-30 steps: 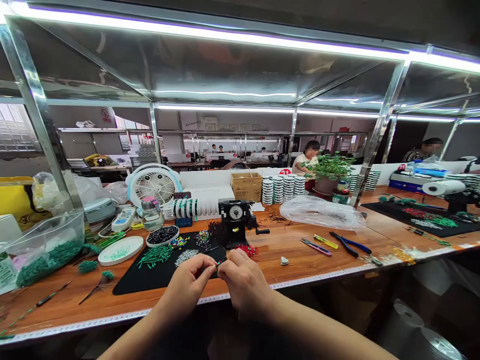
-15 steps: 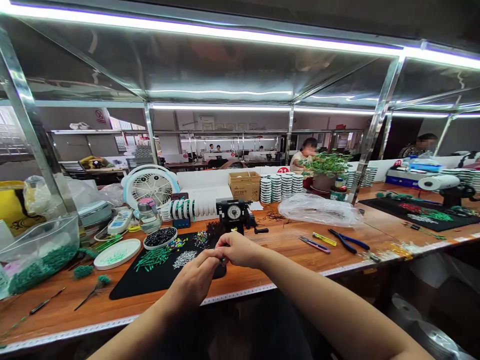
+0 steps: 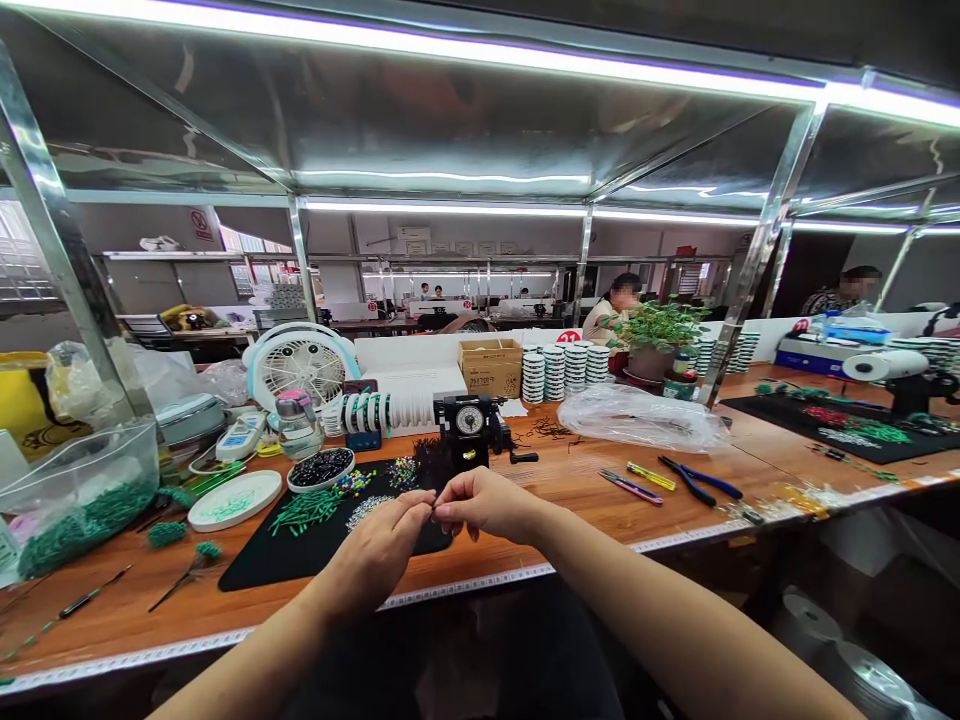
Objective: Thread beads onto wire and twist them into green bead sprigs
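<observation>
My left hand (image 3: 382, 550) and my right hand (image 3: 484, 503) meet above the right edge of a black mat (image 3: 270, 558), fingertips pinched close together. Whatever lies between them is too small to make out. Just behind my hands stands a black winding device with a dial (image 3: 470, 421) and a side crank (image 3: 525, 458). A row of white spools (image 3: 409, 411) extends from its left. On the mat are green tube pieces (image 3: 306, 511), small silvery parts (image 3: 365, 512), mixed coloured beads (image 3: 403, 470) and a white dish (image 3: 292, 484) of black beads.
Blue-handled pliers (image 3: 705, 482), a yellow tool (image 3: 650, 477) and pink-handled tweezers (image 3: 630, 487) lie right. A white plate (image 3: 235, 501), a bag of green pieces (image 3: 90, 520) and a fan (image 3: 300, 370) are left. Stacked spools (image 3: 553, 374), a potted plant (image 3: 652, 345) and a person (image 3: 609, 318) are behind.
Both hands have shifted slightly, the left one down and to the left. The right hand's fingers have spread a little, and its overlap with the left hand is smaller.
</observation>
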Demonstrator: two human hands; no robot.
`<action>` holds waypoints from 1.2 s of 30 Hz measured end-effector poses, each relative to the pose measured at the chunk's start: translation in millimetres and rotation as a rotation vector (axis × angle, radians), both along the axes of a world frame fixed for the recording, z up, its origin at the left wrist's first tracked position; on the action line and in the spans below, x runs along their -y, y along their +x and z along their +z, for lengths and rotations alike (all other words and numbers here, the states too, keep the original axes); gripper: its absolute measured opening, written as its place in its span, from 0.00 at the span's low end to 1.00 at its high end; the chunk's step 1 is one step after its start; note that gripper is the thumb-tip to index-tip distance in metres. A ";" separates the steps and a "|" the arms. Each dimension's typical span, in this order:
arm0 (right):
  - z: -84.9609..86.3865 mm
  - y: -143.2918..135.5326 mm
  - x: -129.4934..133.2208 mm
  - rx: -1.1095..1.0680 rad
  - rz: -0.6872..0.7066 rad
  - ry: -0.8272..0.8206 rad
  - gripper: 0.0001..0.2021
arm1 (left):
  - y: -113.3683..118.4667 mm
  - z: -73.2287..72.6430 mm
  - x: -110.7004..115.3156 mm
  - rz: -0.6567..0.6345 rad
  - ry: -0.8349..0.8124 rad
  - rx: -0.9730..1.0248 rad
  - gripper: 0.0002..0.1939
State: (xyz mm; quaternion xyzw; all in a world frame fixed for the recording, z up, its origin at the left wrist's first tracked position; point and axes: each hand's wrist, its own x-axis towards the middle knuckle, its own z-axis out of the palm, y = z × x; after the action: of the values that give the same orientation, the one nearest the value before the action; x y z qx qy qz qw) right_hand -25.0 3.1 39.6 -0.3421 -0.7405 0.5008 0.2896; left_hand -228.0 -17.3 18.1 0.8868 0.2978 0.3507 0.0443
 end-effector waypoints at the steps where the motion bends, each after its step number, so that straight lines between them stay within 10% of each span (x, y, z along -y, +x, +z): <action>1: -0.4 -0.8 4.1 0.010 -0.034 0.054 0.05 | 4.1 1.1 3.6 0.019 -0.070 0.045 0.11; 11: -22.5 1.7 22.3 0.045 -0.208 0.816 0.10 | 32.1 15.3 22.8 0.090 -0.842 0.471 0.14; 22: -19.4 0.9 29.0 0.016 -0.292 0.521 0.08 | 34.5 6.4 24.8 0.145 -0.765 0.577 0.10; 36: -31.0 -0.4 33.0 -0.189 -0.393 0.328 0.09 | 48.0 -7.1 28.3 0.044 -1.201 1.119 0.11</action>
State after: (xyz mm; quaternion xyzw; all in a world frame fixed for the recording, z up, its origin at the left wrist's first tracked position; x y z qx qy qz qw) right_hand -25.4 -29.9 8.7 -0.3796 -0.7007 0.3380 0.5006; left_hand -180.0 -45.6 11.0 0.4000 0.3858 0.5227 0.6465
